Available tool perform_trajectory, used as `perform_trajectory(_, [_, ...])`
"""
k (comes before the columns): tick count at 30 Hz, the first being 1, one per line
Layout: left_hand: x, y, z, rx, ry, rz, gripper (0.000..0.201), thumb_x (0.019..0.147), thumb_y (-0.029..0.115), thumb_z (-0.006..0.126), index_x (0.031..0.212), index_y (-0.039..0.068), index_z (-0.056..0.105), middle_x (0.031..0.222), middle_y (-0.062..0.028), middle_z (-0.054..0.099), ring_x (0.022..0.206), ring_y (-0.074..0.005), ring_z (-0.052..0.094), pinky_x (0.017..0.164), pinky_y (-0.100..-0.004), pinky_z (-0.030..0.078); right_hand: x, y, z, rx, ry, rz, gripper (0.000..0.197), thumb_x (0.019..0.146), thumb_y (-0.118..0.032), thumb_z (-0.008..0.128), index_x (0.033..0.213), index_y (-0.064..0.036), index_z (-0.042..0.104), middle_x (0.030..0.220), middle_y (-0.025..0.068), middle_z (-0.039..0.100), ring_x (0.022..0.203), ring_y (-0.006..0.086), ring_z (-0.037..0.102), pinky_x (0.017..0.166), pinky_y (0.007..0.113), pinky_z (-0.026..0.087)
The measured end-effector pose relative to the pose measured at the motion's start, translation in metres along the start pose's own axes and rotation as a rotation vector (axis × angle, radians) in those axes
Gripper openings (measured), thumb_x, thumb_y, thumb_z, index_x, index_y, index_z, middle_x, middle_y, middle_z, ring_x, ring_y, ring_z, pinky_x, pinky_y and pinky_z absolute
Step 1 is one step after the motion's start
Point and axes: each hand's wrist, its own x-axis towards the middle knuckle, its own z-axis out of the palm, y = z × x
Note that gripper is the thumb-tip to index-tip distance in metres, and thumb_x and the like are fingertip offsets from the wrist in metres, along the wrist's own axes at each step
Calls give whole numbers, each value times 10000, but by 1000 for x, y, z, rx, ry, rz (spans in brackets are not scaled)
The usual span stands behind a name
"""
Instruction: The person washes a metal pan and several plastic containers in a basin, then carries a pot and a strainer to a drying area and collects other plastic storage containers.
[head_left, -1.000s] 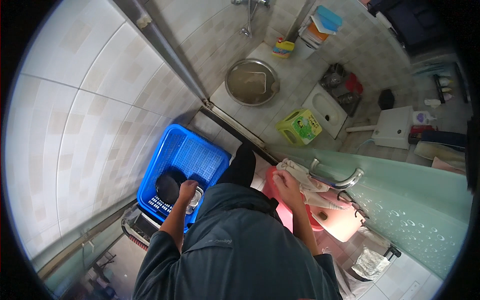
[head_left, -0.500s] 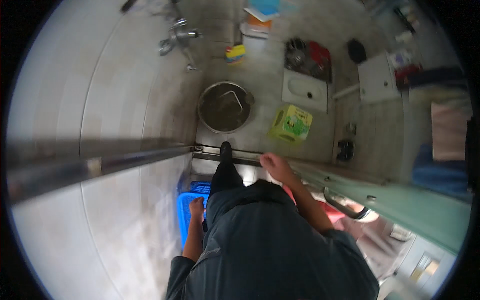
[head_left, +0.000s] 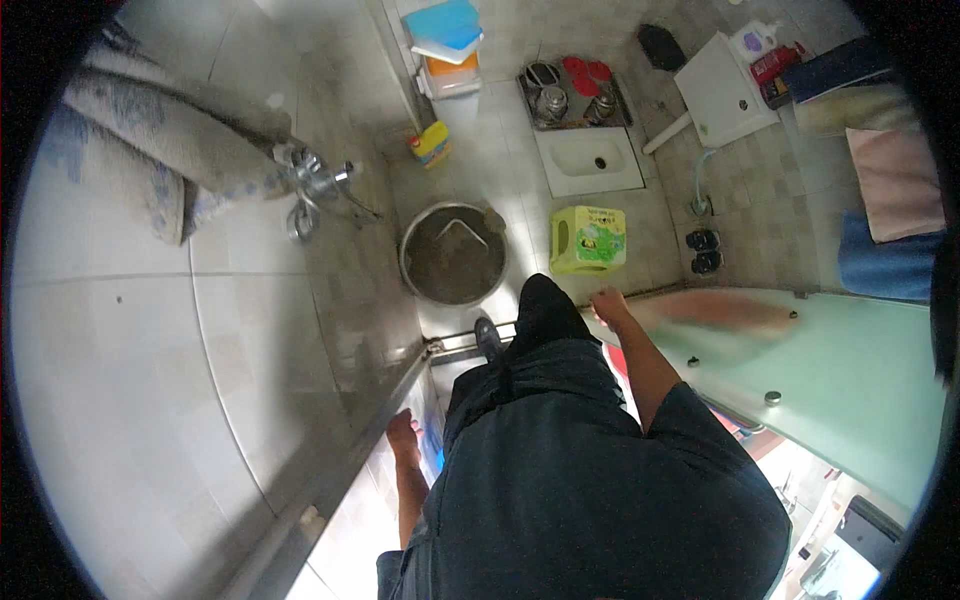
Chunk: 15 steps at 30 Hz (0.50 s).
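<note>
My left hand (head_left: 404, 437) hangs at my side by the metal door frame (head_left: 330, 490), fingers loosely curled, with nothing seen in it. My right hand (head_left: 609, 305) is out in front at the right, its fingers closed, with nothing visible in them. It is nearest to the edge of the frosted glass door (head_left: 800, 345); whether it touches the glass I cannot tell. Just beyond that hand stands a green plastic stool (head_left: 590, 240) with a printed top. Ahead at the left, a round metal basin (head_left: 408, 265) holds murky liquid and a bent light-coloured handle or tube.
A raised door sill (head_left: 465, 342) crosses by my shoe (head_left: 487, 340). Farther off lie a white squat toilet pan (head_left: 570, 180), a tray of metal pots (head_left: 525, 115) and a yellow bottle (head_left: 430, 145). A wall tap (head_left: 320, 180) and hanging towels (head_left: 180, 130) are at the left.
My body has moved forward toward the sill, and one leg now reaches farther ahead. My right hand has come close to the green stool. The blue basket by my left hand is now mostly hidden.
</note>
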Motion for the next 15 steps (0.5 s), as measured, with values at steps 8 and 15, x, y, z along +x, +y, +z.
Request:
perform_trajectory(8, [37,-15,19,802,-197,375,294,915,265,582,1081,58,709,921,-130,701,714,-275,669,604,-390,527,26,4,3,1424,-271,856,276,938,-204,511,685,-177,404,567,-6,376,431,135,359,386,285,287])
perform_trajectory(15, [55,18,107,1194,-98,578,234,912,321,557,968,159,716,934,-130,713,889,-342,678,778,-472,509,140,100,-7,1427,-215,948,234,933,-148,572,737,-142,444,591,14,434,452,152,396,395,317,306])
